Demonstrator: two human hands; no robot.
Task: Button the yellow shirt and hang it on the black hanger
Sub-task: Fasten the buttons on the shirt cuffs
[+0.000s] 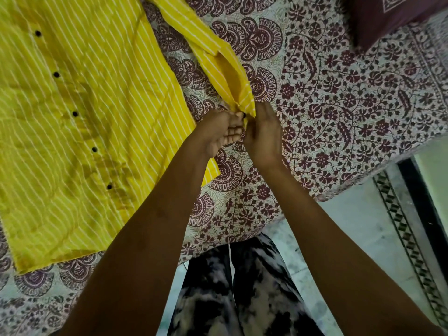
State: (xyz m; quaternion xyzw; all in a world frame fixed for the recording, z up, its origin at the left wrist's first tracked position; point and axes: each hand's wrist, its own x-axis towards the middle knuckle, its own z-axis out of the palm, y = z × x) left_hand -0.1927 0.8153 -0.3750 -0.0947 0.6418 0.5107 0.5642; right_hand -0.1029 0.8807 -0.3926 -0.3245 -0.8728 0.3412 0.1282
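The yellow shirt with thin white stripes lies flat on the bed, its front closed by a row of several black buttons. Its sleeve stretches out to the right. At the cuff both hands meet. My left hand pinches the cuff edge beside a small black button. My right hand grips the other side of the cuff with its fingers curled on the cloth. No black hanger is in view.
A bedsheet printed with maroon flowers and paisleys covers the bed. A dark maroon pillow lies at the top right. The bed edge runs along the lower right, with tiled floor and my patterned trousers below it.
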